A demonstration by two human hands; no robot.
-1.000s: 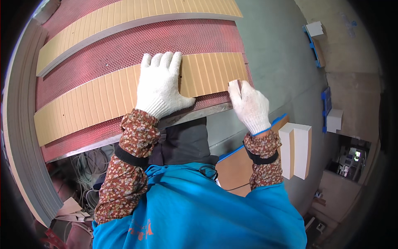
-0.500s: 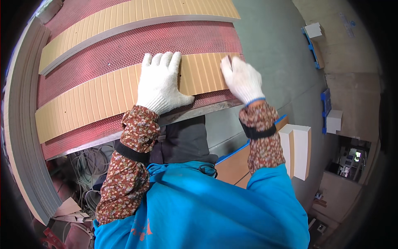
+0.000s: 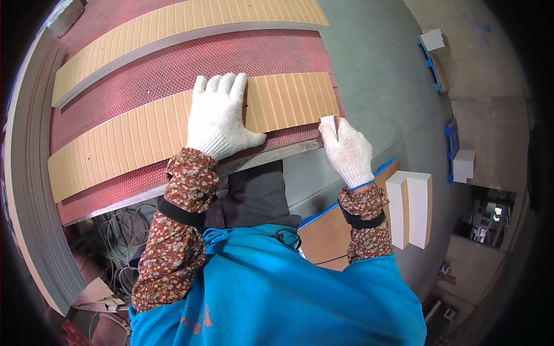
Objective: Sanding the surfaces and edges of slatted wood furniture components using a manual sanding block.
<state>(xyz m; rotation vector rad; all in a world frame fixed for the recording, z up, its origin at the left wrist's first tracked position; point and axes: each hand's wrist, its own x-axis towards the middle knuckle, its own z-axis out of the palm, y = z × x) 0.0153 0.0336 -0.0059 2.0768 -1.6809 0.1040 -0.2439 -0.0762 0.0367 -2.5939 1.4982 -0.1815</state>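
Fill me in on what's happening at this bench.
A person in white gloves works at a red mesh table. The left hand lies flat on the nearer row of tan grooved slats, and the right hand holds a small tan piece at that row's right end. A second row lies farther back.

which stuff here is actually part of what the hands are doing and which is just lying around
In use: left hand flat on the near tan slat row; right hand holding a small tan piece; red mesh table.

Lying about: far slat row, white blocks, cables.
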